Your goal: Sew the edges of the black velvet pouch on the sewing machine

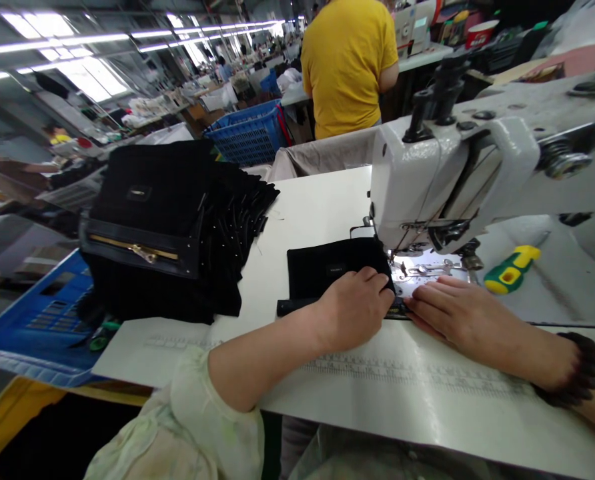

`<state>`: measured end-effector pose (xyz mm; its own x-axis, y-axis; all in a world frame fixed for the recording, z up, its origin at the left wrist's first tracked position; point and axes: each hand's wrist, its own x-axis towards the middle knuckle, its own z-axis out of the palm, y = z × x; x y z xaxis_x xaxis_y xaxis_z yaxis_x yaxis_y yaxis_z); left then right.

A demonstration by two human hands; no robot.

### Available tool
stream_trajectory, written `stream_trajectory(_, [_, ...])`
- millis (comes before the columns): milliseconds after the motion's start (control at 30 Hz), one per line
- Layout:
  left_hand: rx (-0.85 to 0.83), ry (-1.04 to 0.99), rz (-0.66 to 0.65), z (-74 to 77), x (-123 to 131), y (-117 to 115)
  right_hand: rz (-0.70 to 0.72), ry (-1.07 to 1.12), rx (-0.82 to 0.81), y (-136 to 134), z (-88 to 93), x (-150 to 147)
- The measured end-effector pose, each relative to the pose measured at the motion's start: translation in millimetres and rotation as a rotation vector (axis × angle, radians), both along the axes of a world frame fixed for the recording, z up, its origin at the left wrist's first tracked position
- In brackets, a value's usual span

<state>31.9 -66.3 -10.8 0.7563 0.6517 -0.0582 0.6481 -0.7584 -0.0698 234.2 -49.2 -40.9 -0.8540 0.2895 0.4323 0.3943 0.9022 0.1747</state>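
Observation:
A black fabric piece [307,270] with a small label lies on the white table, its right edge at the needle area of the white sewing machine [407,180]. My left hand [357,307] rests on this piece with fingers curled together near its right edge. Just right of it, my right hand [452,310] lies with fingers extended, fingertips at the edge of the piece beside the metal needle plate [422,269]. A tall stack of black pieces [152,180] stands at the left; the top one has a gold zipper [132,248].
A green and yellow screwdriver [511,270] lies under the machine arm. Blue crates stand at the left [32,333] and behind the table [250,133]. A person in a yellow shirt [347,67] is beyond the table. A ruler scale [412,373] runs along the front.

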Motion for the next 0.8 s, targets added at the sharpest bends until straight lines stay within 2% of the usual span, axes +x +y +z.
stream_trajectory(200, [0.023,0.018,0.013,-8.1,4,12,-0.041,-0.094,0.017,11,0.5,3])
stream_trajectory(433, [0.079,0.069,-0.062,-5.4,4,5,-0.056,0.019,0.03,7,-1.9,5])
stream_trajectory(633, [0.157,0.082,-0.005,-10.6,1,18,-0.129,0.008,0.058,14,-6.7,2])
stream_trajectory(800, [0.184,0.036,-0.06,-16.2,-3,7,-0.037,0.001,0.049,7,-2.3,1])
